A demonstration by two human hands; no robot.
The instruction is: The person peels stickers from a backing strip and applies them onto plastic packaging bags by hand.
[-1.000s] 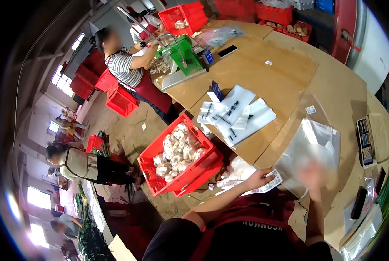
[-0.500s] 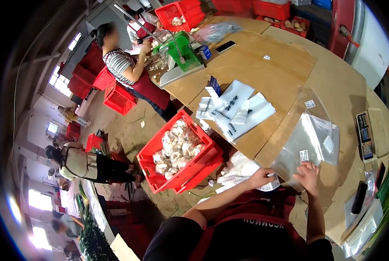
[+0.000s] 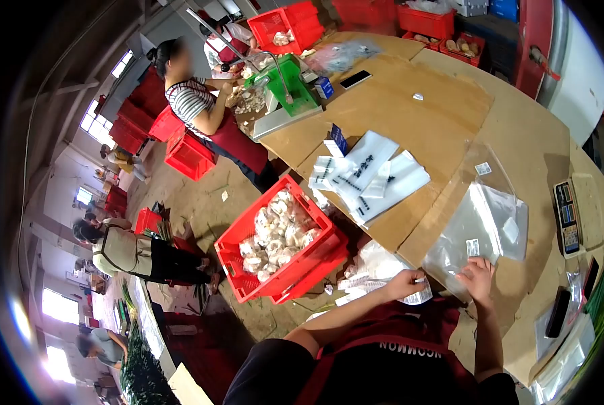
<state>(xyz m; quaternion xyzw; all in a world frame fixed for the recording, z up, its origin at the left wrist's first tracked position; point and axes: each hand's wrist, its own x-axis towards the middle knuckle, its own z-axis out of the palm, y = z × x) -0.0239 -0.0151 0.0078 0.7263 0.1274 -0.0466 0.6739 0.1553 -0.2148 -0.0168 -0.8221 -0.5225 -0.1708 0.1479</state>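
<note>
My left hand is closed on a strip of white printed labels in front of my apron. A small white piece shows at its fingertips. My right hand rests at the near edge of a clear plastic bag, fingers bent and apart. Just beyond those fingertips, a small printed label lies on the bag. Another label is stuck farther up the clear plastic. More clear bags overlap on the right, with a white patch on top.
Printed bags and a blue-white box lie on the cardboard-covered table. At right sits a scale. Left of the table, a red crate holds bagged mushrooms. Co-workers stand farther left, one at a green machine.
My left hand has dropped slightly with the label strip. My right fingers have shifted a little on the bag's edge. The view has tilted slightly, and a co-worker's arm at the machine has moved.
</note>
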